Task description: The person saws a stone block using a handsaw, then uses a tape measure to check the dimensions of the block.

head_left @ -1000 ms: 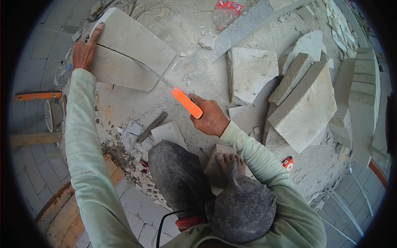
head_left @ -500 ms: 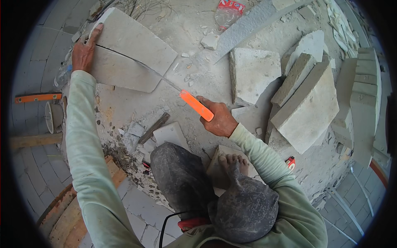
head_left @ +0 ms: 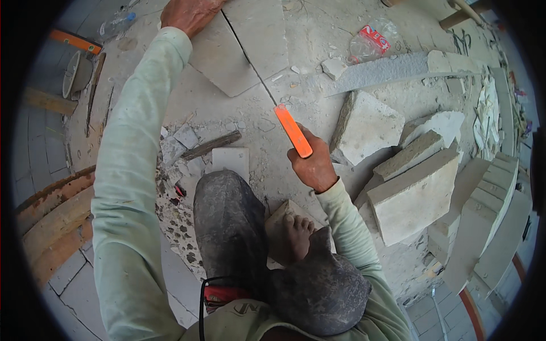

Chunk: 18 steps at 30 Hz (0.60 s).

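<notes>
My right hand [head_left: 313, 162] is closed around the orange handle of a hand saw [head_left: 294, 132]. The saw's thin blade shows edge-on as a dark line running up across a pale, flat concrete block [head_left: 222, 65]. I cannot tell how deep the blade sits in it. At the top edge of the view, my left hand [head_left: 192, 16] grips the far left part of the block, its fingertips partly cut off by the frame. Stone chips and dust lie beside the block's near edge.
Thick broken slabs [head_left: 415, 193] lean together at the right, beside stacked pale blocks [head_left: 483, 210]. A crumpled plastic bottle [head_left: 369, 44] lies beyond a long grey strip [head_left: 381, 73]. An orange spirit level [head_left: 77, 41] and a bucket [head_left: 78, 74] are at the far left. My bare foot [head_left: 298, 230] rests near the rubble.
The view has swung, so the block and slabs appear farther right. The saw handle now points more steeply up. Both hands keep their hold, and the left is now partly out of view.
</notes>
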Each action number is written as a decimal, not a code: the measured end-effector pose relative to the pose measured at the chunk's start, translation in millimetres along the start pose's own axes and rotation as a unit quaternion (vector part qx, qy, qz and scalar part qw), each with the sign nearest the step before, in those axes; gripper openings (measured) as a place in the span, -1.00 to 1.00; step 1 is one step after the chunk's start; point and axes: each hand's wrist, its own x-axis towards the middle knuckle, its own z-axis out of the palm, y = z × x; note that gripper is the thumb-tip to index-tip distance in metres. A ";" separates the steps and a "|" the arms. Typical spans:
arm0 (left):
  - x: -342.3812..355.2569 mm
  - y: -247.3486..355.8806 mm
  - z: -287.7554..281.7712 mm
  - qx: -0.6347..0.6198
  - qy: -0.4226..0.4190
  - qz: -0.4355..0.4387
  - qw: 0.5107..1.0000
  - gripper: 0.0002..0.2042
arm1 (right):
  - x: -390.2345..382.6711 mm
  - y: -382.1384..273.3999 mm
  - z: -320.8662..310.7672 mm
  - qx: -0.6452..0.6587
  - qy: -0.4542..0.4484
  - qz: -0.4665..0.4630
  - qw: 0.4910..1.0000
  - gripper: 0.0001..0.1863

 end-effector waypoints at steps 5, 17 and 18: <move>17.9 -8.0 -14.4 0.028 -0.011 -0.018 0.999 -0.10 | -106.7 8.1 -25.5 0.049 -0.035 0.099 0.993 -0.38; 9.9 -17.9 -7.0 0.052 -0.029 -0.018 0.998 -0.06 | -16.6 -24.3 -12.0 -0.023 -0.061 0.052 0.997 -0.40; 12.3 -24.2 -2.9 0.051 -0.031 -0.015 0.998 -0.06 | -38.2 -25.3 -13.5 -0.009 -0.048 0.045 0.998 -0.39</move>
